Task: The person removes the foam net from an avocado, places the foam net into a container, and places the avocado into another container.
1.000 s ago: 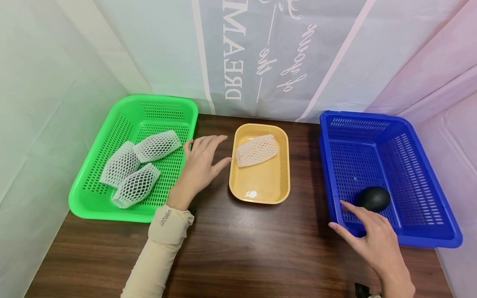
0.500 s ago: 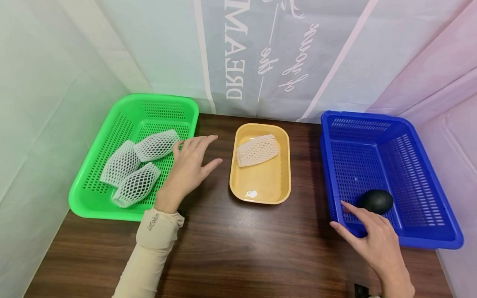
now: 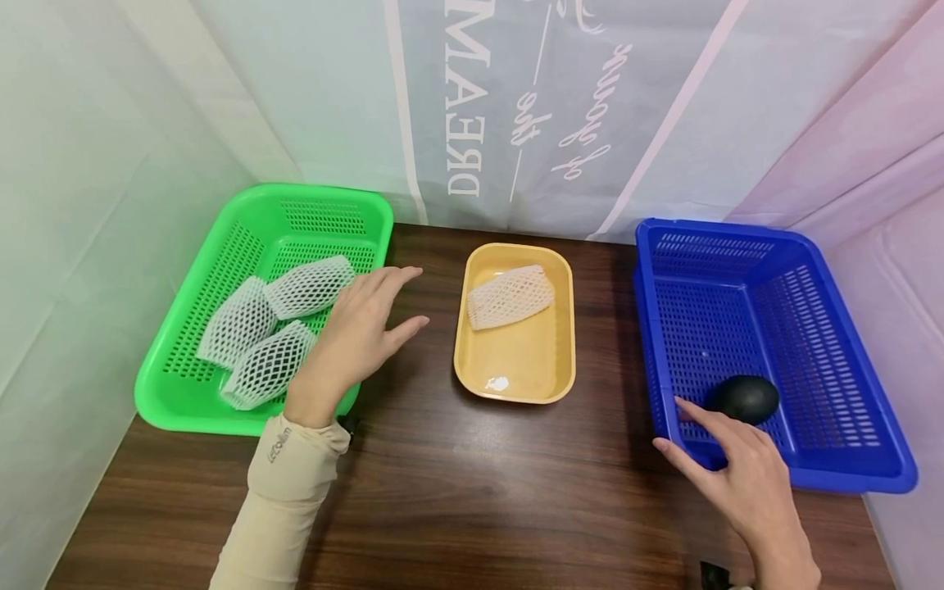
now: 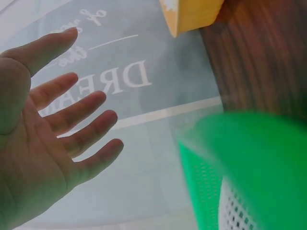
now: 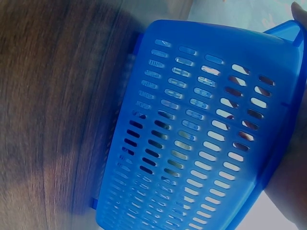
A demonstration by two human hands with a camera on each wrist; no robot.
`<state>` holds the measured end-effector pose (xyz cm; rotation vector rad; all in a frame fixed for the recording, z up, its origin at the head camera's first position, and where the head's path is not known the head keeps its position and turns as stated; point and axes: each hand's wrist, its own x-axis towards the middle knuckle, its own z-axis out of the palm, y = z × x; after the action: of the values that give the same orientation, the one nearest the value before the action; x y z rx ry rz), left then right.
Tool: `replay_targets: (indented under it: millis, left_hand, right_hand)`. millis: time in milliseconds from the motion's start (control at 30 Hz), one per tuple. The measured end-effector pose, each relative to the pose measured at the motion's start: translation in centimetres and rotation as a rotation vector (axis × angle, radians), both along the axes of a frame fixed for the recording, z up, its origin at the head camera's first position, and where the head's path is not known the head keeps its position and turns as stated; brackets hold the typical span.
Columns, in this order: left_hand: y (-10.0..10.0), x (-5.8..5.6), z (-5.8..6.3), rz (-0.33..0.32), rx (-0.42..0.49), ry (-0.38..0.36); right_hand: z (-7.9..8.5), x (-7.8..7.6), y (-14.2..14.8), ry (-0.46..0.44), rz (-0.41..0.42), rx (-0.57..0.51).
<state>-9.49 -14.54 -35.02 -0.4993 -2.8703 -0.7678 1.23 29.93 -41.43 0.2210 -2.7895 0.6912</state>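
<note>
My left hand (image 3: 354,328) hovers over the right side of the green basket (image 3: 158,410), fingers spread and nothing held. Inside that basket lie white foam net sleeves: a left one (image 3: 238,324), a back one (image 3: 313,287) and a front one (image 3: 269,366). Dark patches show through the front sleeve's mesh; its contents I cannot make out. My right hand (image 3: 748,483) is at the near left corner of the blue basket (image 3: 848,478), fingers loosely bent by the rim. Close to its fingertips sits a smooth black egg-shaped object (image 3: 745,399), partly covered by the hand.
Between the baskets stands a yellow tray (image 3: 509,377) with a pale pinkish foam net sleeve (image 3: 510,297) in it. All three containers stand on a dark wooden table (image 3: 501,492). A printed cloth (image 3: 546,115) hangs behind, and pale cloth walls flank both sides.
My left hand has drawn back leftward from beside the yellow tray to above the green basket's right side. The right hand stays almost still at the blue basket.
</note>
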Motion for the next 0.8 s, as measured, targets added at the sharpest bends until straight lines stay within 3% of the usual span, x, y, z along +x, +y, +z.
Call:
replay_targets:
  millis: [300, 800]
  left_hand:
    - [-1.3, -0.7, 1.1, 0.014, -0.036, -0.005]
    - [-4.9, -2.5, 0.9, 0.058, -0.107, -0.125]
  right_hand:
    - [-0.2, 0.0, 0.1, 0.032, -0.005, 0.004]
    - [-0.5, -0.1, 0.1, 0.062, 0.000, 0.005]
